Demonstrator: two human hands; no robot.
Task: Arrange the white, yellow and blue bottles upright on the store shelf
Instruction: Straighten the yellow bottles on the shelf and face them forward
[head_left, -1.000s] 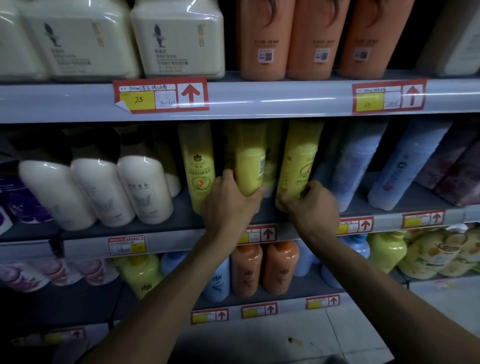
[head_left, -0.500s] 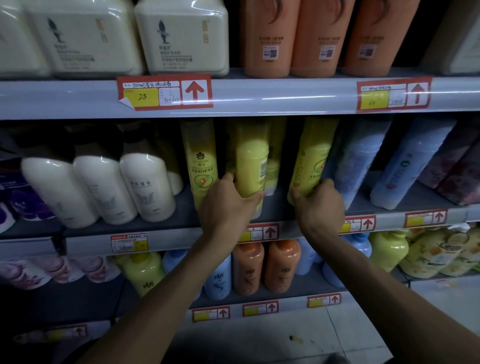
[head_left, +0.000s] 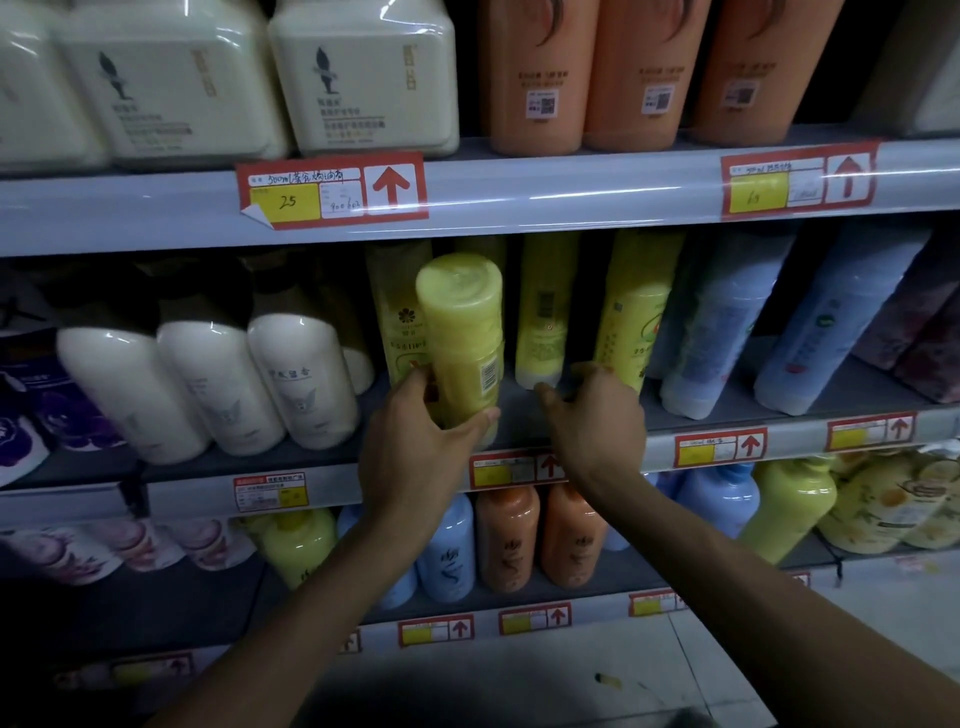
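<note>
**Tilting yellow bottle, lower end clasped in the left grip**

Starting at the left, we see the white bottles (head_left: 208, 384) leaning back in a row on the shelf (head_left: 322, 460), well apart from either hand. Next comes our left grip (head_left: 415, 441), wrapped round the lower part of the held yellow bottle (head_left: 462, 332), thumb on its right side and fingers on its left. That bottle's long axis runs from its lower end, inside the grip at the shelf's front edge, up to its upper end, which tips out toward us. We judge that the coming move turns on swinging that upper end away from us until it sits over the lower end, and the left grip is the one placed to do it. Just to the right is a bare stretch of shelf, with a second yellow bottle (head_left: 543, 312) standing further back. Our right grip (head_left: 592, 415) hovers there with fingers loosely bent, clasping nothing that we can see, its fingertips near that bottle's foot. Further right, a third yellow bottle (head_left: 636, 306) and the blue bottles (head_left: 727, 322) lean.
</note>
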